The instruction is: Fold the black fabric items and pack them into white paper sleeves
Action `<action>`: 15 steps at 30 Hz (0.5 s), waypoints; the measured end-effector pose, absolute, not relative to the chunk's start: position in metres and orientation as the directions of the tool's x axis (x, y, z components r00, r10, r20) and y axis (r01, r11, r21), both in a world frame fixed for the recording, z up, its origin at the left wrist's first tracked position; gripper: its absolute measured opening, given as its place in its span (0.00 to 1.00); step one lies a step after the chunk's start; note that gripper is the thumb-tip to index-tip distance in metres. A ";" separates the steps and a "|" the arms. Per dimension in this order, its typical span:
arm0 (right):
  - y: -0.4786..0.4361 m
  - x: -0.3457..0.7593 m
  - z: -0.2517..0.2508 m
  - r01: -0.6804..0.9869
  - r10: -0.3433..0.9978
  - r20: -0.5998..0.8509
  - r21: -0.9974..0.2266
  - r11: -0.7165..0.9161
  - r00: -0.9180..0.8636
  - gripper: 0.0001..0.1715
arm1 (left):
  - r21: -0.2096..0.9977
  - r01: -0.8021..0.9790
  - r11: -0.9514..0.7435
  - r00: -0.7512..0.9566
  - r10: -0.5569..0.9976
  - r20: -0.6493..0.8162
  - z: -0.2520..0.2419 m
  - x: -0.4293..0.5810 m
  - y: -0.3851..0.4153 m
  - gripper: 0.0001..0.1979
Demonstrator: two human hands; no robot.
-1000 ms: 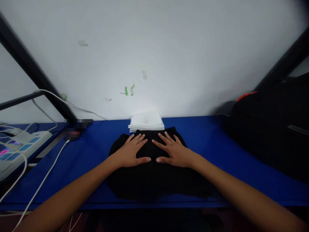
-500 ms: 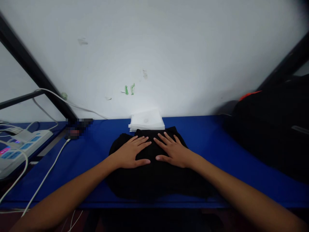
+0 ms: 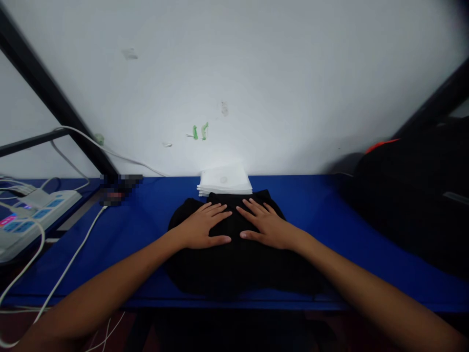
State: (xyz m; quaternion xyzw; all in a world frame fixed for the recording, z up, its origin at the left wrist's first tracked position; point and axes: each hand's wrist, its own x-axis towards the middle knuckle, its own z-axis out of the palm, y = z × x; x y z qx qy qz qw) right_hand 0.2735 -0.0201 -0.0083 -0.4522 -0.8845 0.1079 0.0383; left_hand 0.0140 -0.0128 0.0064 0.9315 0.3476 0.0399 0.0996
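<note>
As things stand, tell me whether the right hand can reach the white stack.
Probably yes: the right hand rests on the black cloth, and only the cloth's far edge seems between it and the white stack.

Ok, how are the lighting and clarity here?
Head view: dim overall, the wall brightest above the white stack and darker toward the large black item; folds mostly lost in the black cloth; left hand and right hand fairly clear; pixelated patch at left.

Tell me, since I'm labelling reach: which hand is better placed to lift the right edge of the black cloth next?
Probably the right hand: it rests spread toward the right side of the black cloth, nearer that edge. The left hand lies toward the left side, farther away.
</note>
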 end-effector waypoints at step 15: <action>-0.022 0.277 -0.006 0.780 0.791 -0.050 -0.213 0.589 -0.610 0.51 | 0.209 0.642 -0.738 0.756 0.654 -0.014 0.008 0.015 -0.013 0.38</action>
